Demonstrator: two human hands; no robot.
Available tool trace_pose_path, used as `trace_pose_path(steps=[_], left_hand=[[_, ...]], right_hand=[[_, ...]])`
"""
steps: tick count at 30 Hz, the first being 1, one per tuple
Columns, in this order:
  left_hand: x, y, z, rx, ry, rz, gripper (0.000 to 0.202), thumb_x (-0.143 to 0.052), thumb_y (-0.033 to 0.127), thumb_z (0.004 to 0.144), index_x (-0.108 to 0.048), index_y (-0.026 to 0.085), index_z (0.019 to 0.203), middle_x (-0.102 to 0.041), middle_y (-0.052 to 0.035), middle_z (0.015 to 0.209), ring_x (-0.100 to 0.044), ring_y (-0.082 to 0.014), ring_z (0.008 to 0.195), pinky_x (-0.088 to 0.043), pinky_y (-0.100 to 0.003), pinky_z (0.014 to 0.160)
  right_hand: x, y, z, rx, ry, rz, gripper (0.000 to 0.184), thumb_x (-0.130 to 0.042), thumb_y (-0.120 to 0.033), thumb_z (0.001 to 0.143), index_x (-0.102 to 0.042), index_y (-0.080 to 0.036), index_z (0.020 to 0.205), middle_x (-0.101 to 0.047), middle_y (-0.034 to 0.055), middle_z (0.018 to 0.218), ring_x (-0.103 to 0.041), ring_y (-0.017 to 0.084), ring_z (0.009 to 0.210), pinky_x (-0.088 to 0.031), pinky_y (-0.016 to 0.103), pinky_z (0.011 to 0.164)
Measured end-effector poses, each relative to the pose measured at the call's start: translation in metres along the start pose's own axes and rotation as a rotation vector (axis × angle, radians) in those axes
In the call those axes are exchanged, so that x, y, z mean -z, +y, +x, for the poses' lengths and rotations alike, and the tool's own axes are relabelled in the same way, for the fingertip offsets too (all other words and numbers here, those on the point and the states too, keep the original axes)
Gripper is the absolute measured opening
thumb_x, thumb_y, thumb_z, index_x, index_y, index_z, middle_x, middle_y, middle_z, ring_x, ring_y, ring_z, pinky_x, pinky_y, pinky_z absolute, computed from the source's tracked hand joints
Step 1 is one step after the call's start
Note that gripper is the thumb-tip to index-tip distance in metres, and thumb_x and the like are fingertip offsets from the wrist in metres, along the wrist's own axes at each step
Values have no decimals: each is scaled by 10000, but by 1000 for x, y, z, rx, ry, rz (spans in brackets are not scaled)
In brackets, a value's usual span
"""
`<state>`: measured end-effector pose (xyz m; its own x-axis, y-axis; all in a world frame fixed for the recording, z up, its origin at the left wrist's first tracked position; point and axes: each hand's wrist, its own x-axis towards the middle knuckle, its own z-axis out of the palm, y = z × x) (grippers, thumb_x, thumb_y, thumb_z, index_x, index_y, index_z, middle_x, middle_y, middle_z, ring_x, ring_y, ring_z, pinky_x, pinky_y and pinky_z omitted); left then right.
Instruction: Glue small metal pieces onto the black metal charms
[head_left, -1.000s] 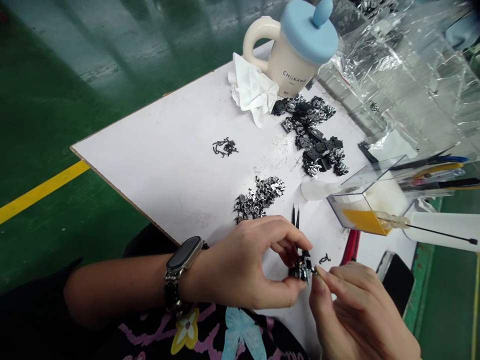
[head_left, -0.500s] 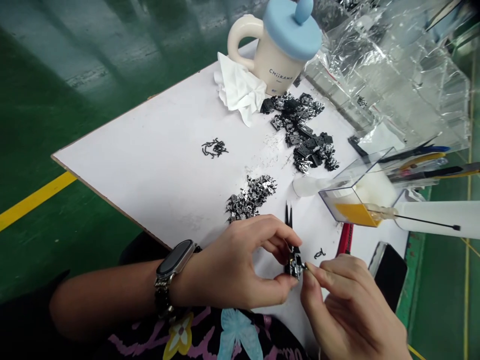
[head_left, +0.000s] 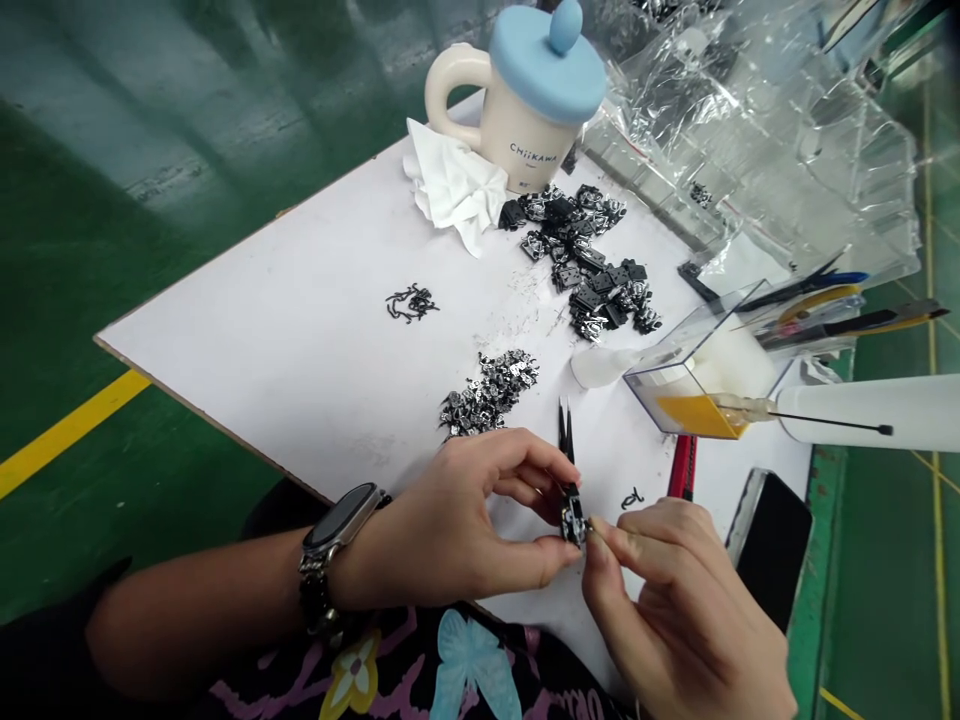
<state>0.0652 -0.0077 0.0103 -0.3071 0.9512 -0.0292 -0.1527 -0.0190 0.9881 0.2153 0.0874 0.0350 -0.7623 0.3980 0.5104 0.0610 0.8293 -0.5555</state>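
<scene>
My left hand (head_left: 480, 525), with a watch on its wrist, grips a small black and metal part (head_left: 572, 517) between thumb and fingertips. My right hand (head_left: 682, 590) is closed in a pinch at the part's right side; a tiny dark piece seems to show at its fingertips, too small to name. Just beyond the left fingers, tweezers (head_left: 566, 428) lie with their tips pointing away. To the left of them is a heap of small metal pieces (head_left: 491, 392). A few black curled bits (head_left: 632, 498) rest on the white board (head_left: 285, 330) above my right hand.
A lidded mug (head_left: 525, 135) and crumpled tissue (head_left: 456, 188) stand at the back, beside a pile of black parts (head_left: 592, 260). Black strips (head_left: 411, 302) lie mid-board. On the right are a clear box (head_left: 675, 390), a red-handled tool (head_left: 683, 465), a phone (head_left: 772, 545) and plastic bags (head_left: 795, 170).
The whole view has shifted slightly, so things appear a little further left. Both hands keep the same hold around the small part.
</scene>
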Motion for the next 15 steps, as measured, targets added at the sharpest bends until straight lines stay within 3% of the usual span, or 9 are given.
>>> trace_pose_path(steps=[8, 15], left_hand=[[1, 0, -1, -16, -5, 7, 337, -760, 166, 692, -623, 107, 994, -679, -65, 935, -668, -143, 814, -569, -200, 768], [0, 2, -1, 37, -8, -48, 336, -766, 156, 683, -633, 104, 988, -692, -69, 914, -669, -151, 793, -577, -228, 763]], right_hand=[[0, -1, 1, 1, -33, -12, 235, -646, 98, 708, -617, -53, 886, -588, 66, 740, -531, 148, 675, -429, 318, 571], [3, -2, 3, 1, -58, -21, 209, -644, 58, 732, -623, -68, 898, -602, 64, 749, -552, 155, 677, -444, 318, 567]])
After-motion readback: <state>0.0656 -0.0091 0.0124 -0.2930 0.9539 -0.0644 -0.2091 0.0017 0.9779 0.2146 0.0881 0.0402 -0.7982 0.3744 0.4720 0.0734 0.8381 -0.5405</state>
